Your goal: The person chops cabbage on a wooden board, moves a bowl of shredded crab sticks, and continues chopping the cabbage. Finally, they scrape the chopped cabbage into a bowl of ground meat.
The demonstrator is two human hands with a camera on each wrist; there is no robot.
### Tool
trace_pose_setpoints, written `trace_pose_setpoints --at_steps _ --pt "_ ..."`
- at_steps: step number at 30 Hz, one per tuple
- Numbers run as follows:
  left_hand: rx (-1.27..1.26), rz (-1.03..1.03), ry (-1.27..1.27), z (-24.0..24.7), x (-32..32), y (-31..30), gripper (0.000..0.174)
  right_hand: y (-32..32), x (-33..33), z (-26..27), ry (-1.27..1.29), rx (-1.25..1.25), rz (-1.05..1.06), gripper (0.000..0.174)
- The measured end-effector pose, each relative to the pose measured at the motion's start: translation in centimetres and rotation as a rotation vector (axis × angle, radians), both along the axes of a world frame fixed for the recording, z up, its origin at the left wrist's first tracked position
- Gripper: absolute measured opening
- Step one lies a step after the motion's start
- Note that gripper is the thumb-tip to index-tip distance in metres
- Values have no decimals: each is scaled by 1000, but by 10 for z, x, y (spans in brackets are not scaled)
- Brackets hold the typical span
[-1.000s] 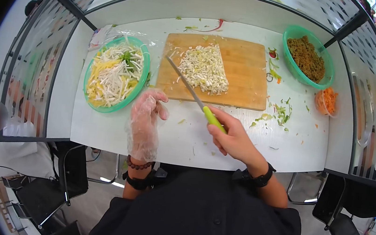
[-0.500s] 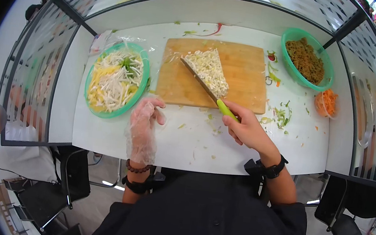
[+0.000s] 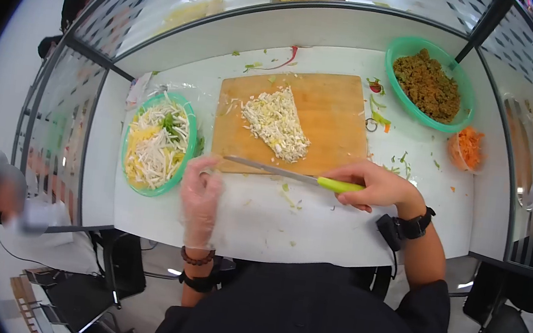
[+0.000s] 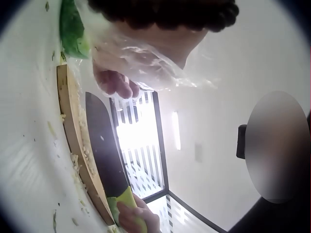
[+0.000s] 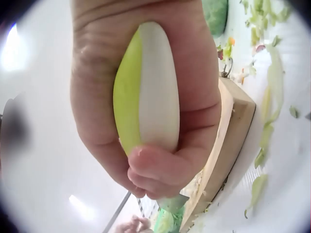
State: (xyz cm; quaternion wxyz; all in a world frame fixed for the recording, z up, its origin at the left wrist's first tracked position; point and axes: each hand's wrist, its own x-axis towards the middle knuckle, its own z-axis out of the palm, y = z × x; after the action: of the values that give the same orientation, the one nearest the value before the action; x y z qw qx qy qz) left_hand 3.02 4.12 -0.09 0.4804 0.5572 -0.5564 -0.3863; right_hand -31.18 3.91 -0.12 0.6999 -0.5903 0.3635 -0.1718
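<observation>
- Knife (image 3: 292, 175) lies along the near edge of the board (image 3: 333, 115), long axis left-right, tip pointing left.
- Right hand (image 3: 377, 187): fingers wrapped round the handle.
- Left hand (image 3: 200, 192), gloved: fingers loose, empty, just beside the tip.
- Chopped pile (image 3: 276, 122) sits beyond the blade.

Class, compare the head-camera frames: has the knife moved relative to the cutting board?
Yes. The knife has left the chopped pile and come back toward the person; its blade now lies along the near edge of the cutting board.
</observation>
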Motion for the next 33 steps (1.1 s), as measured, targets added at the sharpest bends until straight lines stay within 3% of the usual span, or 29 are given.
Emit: trace_pose_setpoints --at_steps 2,4,7,13,17,24,33 --pt "-122 -73 -312 0 -4 -5 28 6 -6 -3 -13 4 20 49" --pt "-242 -171 -512 10 -19 -10 24 7 -10 1 11 -2 47 49" --pt "-285 -283 -628 6 -18 -18 20 7 -12 0 50 -107 35 49" --pt "-364 -268 -649 5 -21 -22 17 9 -16 -3 -9 -395 -86 45" --pt "-415 -181 -668 13 -37 -22 17 13 -16 11 128 -525 -169 39" --pt "-356 -233 -656 1 -41 -23 14 15 -18 5 512 -772 -354 20" --pt "-287 -192 -620 -12 -30 -26 24 8 -22 -6 537 -620 -344 15"
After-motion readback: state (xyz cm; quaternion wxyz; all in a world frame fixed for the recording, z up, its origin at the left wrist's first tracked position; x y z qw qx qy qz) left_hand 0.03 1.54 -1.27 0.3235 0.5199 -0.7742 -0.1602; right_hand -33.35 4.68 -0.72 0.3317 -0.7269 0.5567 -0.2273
